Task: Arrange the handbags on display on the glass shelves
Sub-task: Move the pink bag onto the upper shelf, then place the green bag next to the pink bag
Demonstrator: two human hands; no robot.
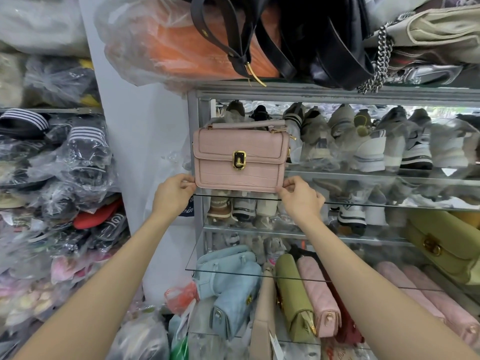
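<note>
Bright, even, diffuse light fills the scene, and shadows are soft and faint, with a slightly darker band under the dark bags [311,35] at the top. The plastic wrapping [67,162] on the left and the glass shelf [363,203] throw scattered white glare (enough to haze the wrapped shoes [376,141] behind). The wide lens bends straight lines toward the edges, and the corners look soft and smeared, while the centre stays fairly sharp.
</note>
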